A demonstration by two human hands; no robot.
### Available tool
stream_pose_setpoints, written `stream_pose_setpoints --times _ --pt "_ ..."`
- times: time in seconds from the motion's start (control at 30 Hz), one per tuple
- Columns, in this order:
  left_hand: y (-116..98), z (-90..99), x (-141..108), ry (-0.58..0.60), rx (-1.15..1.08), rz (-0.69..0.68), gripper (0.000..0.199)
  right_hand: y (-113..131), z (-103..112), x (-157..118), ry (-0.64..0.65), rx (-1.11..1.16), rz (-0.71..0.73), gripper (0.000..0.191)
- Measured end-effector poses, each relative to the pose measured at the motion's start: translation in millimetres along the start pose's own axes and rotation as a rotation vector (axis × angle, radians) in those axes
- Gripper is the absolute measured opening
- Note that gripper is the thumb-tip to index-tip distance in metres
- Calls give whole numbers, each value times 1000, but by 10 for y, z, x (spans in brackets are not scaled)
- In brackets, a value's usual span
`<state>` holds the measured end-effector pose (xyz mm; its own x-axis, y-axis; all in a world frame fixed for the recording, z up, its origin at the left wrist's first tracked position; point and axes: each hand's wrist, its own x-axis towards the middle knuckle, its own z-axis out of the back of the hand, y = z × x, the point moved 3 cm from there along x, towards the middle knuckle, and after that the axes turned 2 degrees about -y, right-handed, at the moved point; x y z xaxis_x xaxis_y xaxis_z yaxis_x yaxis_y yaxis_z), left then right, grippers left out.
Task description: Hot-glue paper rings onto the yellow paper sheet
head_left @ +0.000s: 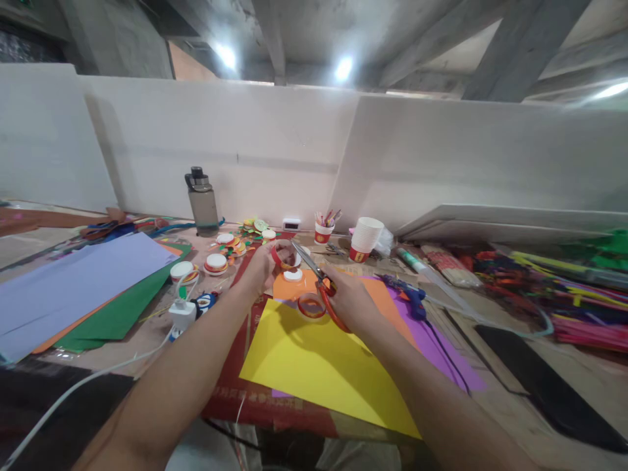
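In my left hand (265,263) is a cut piece of a red-and-white paper cup (281,259), gripped by its side. My right hand (351,296) is closed around the orange-red handles of a pair of scissors (310,263), whose blades point up and left beside the cup piece. Whether the blades touch it, I cannot tell. Below, a red ring cut from a cup (311,314) lies on a yellow sheet of paper (324,366). A small white round piece (293,276) rests on orange paper (314,282) just under my left hand.
At the back stand a grey bottle (203,209), a cup of pens (324,232) and stacked paper cups (366,239). A blue glue gun (416,301) lies right, near a black phone-like slab (544,386). Coloured sheets (88,281) and a white plug adapter (182,315) are left.
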<state>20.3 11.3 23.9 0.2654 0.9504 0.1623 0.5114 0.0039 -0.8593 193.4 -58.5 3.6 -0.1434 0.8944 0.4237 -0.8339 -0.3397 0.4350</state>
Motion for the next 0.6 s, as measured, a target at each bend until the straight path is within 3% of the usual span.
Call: stream_pose_setpoints --times 0.13,0.2,0.4,0.6 --pt "-85 -15 20 -192 -66 -60 15 -16 -14 0 7 -5 -11 16" --pt "-93 -17 29 -222 -53 -64 10 -22 -27 -1 9 -2 4 16" --pt "47 19 38 -152 -93 24 6 -39 -56 1 7 -24 -15 35" --pt "105 48 74 -108 -68 22 6 -13 -34 -3 28 -21 -28 28"
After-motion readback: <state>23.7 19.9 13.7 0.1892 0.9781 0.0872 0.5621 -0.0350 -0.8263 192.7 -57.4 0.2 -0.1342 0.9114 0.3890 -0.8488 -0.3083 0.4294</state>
